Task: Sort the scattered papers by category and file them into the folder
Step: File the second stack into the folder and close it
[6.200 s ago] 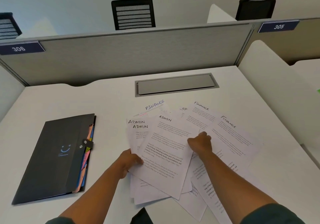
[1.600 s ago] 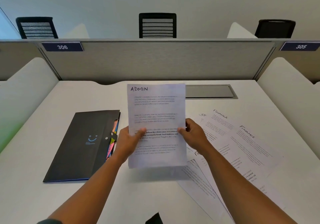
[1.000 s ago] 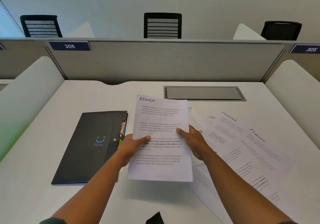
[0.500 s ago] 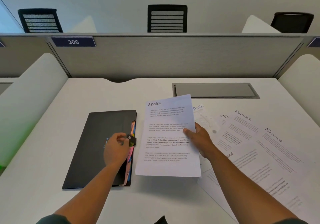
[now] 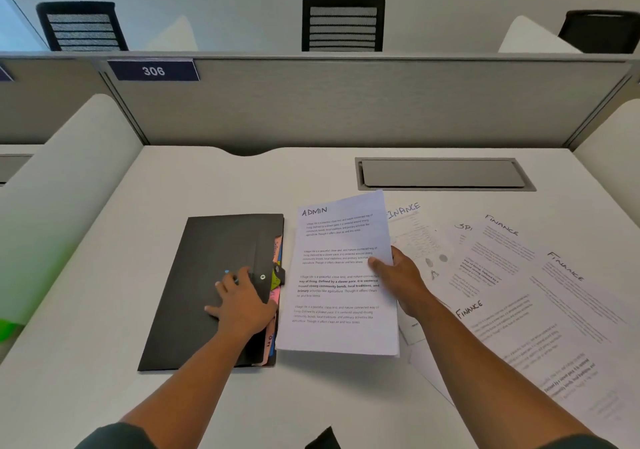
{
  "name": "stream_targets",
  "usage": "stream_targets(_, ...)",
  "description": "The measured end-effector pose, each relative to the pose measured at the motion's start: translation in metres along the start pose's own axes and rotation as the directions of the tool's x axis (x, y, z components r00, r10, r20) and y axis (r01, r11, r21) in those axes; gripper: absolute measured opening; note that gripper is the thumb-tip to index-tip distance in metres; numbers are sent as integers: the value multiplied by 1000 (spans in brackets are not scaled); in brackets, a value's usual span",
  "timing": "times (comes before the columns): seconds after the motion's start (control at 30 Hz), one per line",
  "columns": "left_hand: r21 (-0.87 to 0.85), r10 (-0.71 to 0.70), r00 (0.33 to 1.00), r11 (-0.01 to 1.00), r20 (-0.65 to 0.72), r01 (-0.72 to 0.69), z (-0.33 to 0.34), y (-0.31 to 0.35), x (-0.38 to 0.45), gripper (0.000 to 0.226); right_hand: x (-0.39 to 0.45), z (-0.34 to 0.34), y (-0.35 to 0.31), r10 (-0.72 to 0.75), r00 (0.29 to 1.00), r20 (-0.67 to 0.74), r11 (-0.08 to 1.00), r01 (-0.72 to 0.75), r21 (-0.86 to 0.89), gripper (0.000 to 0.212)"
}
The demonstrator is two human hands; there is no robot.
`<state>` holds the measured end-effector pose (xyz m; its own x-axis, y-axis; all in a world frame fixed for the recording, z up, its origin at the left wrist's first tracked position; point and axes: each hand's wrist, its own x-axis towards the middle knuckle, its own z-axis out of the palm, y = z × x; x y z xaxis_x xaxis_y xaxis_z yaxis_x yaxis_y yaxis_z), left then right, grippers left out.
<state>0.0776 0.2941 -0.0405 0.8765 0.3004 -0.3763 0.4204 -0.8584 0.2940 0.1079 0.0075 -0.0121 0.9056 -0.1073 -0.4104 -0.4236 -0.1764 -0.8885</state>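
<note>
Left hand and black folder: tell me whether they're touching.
Touching. The head view shows the left hand lying on the black folder, fingers spread flat across its cover beside the snap flap, with no gap visible.

Matt black folder; white paper sheets; smooth desk.

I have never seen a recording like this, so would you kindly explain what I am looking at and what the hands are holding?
There is no machine here: a person wears a camera on the head, looking down at their own two hands over a white desk. The left hand rests on a black folder with coloured tabs at its edge. The right hand pinches the edge of a stack of sheets headed ADMIN. Sheets headed FINANCE lie spread to the right. Behind is a grey partition numbered 306.
</note>
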Motion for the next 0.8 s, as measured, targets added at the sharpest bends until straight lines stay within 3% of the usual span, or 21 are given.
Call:
stream_targets(0.13, 16, 0, 998, 1000, 67, -1, -9, 7, 0, 78, 1, 5, 3, 4, 1000, 4, 1000, -5, 6, 29)
stream_targets(0.3, 0, 119, 993, 993, -17, -119, -23, 14, -2, 47, 1, 7, 4, 5, 1000, 4, 1000, -5, -9, 29)
stream_targets(0.4, 44, 176, 983, 984, -46, -174, -31, 14, -3, 47, 1, 9, 2, -5, 1000, 4, 1000, 5, 3, 25)
stream_targets(0.8, -120, 172, 973, 974, -153, -191, -48, -6, -3, 45, 10, 37, -16, -15, 1000, -14, 993, 16, 119, 29)
